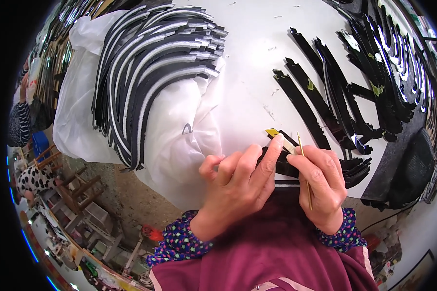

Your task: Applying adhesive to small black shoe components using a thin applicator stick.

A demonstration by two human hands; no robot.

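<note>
Near the table's front edge, my left hand [240, 182] is closed on the end of a black curved strip [285, 169], its index finger stretched along the strip and the other fingers bent. A small yellow piece [272, 132] shows at the strip's tip, beside that fingertip. My right hand [325, 182] grips a thin brass-coloured rod [300, 139] that stands upright between the fingers. Its thumb and index finger meet at a pale tab [289, 145] on the strip. My palms and fingers hide part of the strip.
Left on the white table [250, 53] lies a stack of curved black-and-white strips [150, 72] on white plastic sheeting [179, 128]. Several black strips [301, 104] spread out at the right, beside a denser pile [381, 82]. Wooden stools [82, 191] stand on the floor at left, near another person's patterned sleeve [19, 123].
</note>
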